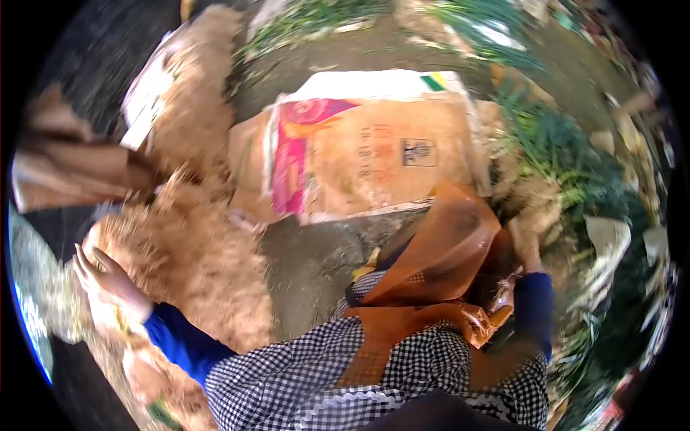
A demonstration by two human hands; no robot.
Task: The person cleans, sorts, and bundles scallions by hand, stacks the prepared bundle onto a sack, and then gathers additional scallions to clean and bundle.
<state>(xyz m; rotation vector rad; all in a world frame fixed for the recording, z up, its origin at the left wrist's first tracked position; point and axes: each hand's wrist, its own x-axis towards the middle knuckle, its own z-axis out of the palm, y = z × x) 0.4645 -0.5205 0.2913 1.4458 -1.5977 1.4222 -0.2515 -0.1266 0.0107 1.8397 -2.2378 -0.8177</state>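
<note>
At the left, my left hand [111, 281] rests at the edge of a long, light-brown, shaggy heap [208, 258], its fingers stretched out and the thumb apart. I see nothing held in it. On the other side, my right hand [526, 241] reaches down beside a brown, sack-like surface [535, 201] and long green leafy stalks [568, 154]. Its fingers are blurred, so their grip is unclear. Across my lap lies a translucent orange plastic sheet [445, 248] over a black-and-white checked garment [287, 370].
A flattened printed sack [388, 158] lies on the dark ground ahead. More green stalks [316, 25] lie at the far side, with another bunch [489, 29] farther right. A brown cloth-like shape [72, 169], smeared by motion, stands at the left.
</note>
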